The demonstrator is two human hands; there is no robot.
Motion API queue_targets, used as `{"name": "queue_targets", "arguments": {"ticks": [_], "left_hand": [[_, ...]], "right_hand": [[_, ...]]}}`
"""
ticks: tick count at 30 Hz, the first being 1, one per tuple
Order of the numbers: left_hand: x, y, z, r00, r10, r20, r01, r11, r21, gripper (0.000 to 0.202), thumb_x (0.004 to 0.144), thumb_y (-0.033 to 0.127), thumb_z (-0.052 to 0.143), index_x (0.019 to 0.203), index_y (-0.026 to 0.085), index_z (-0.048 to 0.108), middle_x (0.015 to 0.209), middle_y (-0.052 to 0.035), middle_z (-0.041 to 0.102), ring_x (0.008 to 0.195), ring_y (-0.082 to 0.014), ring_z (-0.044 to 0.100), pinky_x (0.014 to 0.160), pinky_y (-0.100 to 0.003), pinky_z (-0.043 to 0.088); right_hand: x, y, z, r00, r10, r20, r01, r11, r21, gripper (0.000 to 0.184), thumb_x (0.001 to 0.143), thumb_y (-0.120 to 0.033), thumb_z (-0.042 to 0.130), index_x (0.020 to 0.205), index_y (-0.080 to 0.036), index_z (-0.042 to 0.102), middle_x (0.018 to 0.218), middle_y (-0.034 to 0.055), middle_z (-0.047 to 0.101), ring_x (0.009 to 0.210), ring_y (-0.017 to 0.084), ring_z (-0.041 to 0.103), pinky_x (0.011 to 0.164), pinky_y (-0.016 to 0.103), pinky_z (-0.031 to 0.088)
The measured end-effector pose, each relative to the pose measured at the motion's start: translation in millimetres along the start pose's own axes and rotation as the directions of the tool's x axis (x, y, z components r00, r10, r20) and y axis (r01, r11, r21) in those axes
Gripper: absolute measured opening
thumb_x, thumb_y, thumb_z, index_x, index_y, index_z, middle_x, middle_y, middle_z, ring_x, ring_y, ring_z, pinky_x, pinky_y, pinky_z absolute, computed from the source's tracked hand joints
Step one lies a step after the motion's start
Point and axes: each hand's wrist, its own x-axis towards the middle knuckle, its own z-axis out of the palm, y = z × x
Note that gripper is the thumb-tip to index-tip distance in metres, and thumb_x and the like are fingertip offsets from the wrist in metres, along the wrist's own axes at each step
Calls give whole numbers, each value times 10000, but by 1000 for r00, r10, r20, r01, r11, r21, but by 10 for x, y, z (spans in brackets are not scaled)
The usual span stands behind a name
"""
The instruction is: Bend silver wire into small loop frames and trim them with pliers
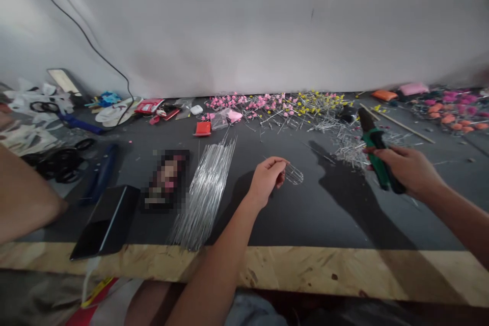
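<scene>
My left hand (268, 177) is closed, pinching a piece of thin silvery wire (295, 174) bent into a narrow looped shape. The loops stick out to the right of my fingertips, just above the dark tabletop. Over on the right, my right hand (408, 169) grips green-handled pliers (376, 155), their dark jaws pointing up and away from me. Behind the pliers lies a heap of short cut wires (349, 145). Left of my left forearm rests a thick bundle of long straight wires (210, 188).
Pink flower-like pieces on wires (248, 104) and yellow ones (317, 102) line the wall. Orange and magenta pieces (454, 112) lie far right. At left are a black phone-like object (107, 221), a blurred-out rectangle (166, 181), black cable coils (63, 163) and another person's arm (26, 196).
</scene>
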Motion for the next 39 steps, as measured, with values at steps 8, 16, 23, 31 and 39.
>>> {"name": "queue_targets", "arguments": {"ticks": [8, 16, 23, 31, 39], "left_hand": [[5, 14, 24, 999, 0, -53, -1, 1000, -15, 132, 690, 267, 546, 739, 155, 596, 522, 46, 438, 436, -62, 411, 398, -192, 285], [3, 2, 33, 992, 44, -117, -43, 999, 10, 124, 702, 247, 524, 729, 156, 602, 527, 45, 450, 456, -63, 411, 424, -191, 283], [10, -22, 39, 992, 61, -109, -48, 992, 114, 129, 708, 257, 522, 736, 162, 605, 497, 48, 441, 454, -66, 411, 435, -190, 292], [29, -36, 32, 996, 33, -85, -28, 998, 61, 125, 707, 251, 542, 762, 155, 602, 548, 37, 476, 469, -66, 440, 447, -195, 338], [2, 8, 33, 999, 19, -42, -21, 999, -30, 136, 713, 277, 560, 751, 151, 597, 609, 22, 502, 511, -71, 472, 471, -202, 363]], "right_hand": [[-586, -208, 741, 886, 66, 458, -196, 951, 241, 265, 667, -337, 658, 899, -208, 639, 699, 13, 618, 597, 151, 610, 429, 197, 437], [-768, -133, 993, 855, -11, 518, -204, 912, 356, 345, 629, -426, 701, 833, -155, 642, 644, 19, 628, 578, 156, 598, 514, 239, 440], [-784, -165, 1005, 854, -28, 519, -176, 924, 339, 345, 635, -439, 699, 837, -170, 624, 636, 0, 618, 558, 133, 563, 480, 222, 385], [-792, -167, 1016, 862, -24, 507, -168, 929, 329, 325, 633, -454, 691, 781, -174, 619, 589, -18, 611, 513, 124, 547, 474, 225, 368], [-808, -186, 992, 862, 10, 508, -199, 927, 318, 339, 641, -465, 676, 819, -184, 610, 602, -6, 614, 524, 141, 559, 443, 225, 374]]}}
